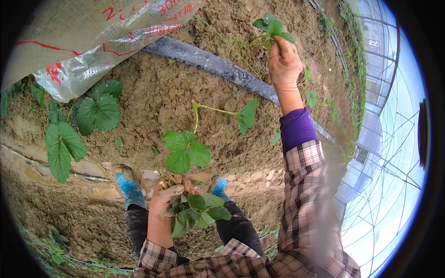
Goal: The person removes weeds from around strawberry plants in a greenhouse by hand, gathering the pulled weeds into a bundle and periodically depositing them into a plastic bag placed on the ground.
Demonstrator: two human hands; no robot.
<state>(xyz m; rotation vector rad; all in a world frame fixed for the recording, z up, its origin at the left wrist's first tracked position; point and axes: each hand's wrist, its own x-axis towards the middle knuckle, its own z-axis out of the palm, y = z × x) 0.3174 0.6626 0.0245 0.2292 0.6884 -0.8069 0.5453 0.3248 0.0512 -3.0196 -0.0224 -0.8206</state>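
Note:
My left hand (161,203) is closed around a bunch of strawberry leaves and stems (200,213), held low between my legs; the cut or root ends poke out above the thumb. With the right arm stretched far forward, my right hand (286,64) pinches leaves of a small strawberry plant (273,26) over the soil bed (149,93). Whether that plant is still rooted I cannot tell. A strawberry plant with spread leaves (187,151) stands in the bed between the two hands. Larger strawberry leaves (99,113) lie further left.
A flat dark irrigation hose (208,64) runs diagonally along the bed, passing under my right forearm. At the upper left, a printed woven plastic sack (94,38) overhangs it. My blue boots (130,191) stand in a wet, muddy furrow (94,177). Greenhouse film and framing (386,139) rise at right.

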